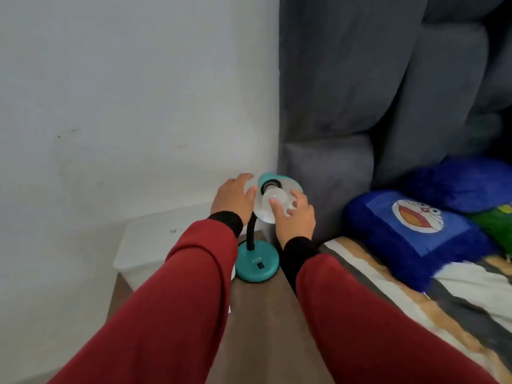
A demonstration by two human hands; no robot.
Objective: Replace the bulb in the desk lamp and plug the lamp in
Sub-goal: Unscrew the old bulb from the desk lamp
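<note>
At the far left a pale wall (pixel 110 92) fills the view, and below it a white lidded bin (pixel 144 245) stands on the floor against the wall, just beside the brown bedside table (pixel 266 314); its lid is on, so what it holds cannot be told. The left hand (pixel 234 199), in a red sleeve (pixel 177 300) with a black cuff, is spread with its fingers apart and lies against the left rim of the lamp shade (pixel 288 187), steadying it rather than closing round it. The desk lamp's teal round base (pixel 257 261) sits flat at the far end of the table, a black switch on its near side, and its black bendy neck (pixel 250 231) rises from the base and curves up behind the left wrist to the shade. The shade is tipped so its open mouth faces toward the camera and slightly right, showing the pale inside and the dark socket. The bulb (pixel 278 200) is white, seated with its base toward the socket, its long axis running from the socket out toward the viewer and down to the right. The right hand (pixel 295 214) has thumb and fingertips closed around the bulb's round end, gripping it. Right of the lamp rises a grey padded headboard (pixel 360 92). Farther right, on the patterned bed cover (pixel 415 309), lies a blue plush cushion (pixel 415 236) with a cartoon cat face, and a green cushion (pixel 496 225) shows at the edge.
</note>
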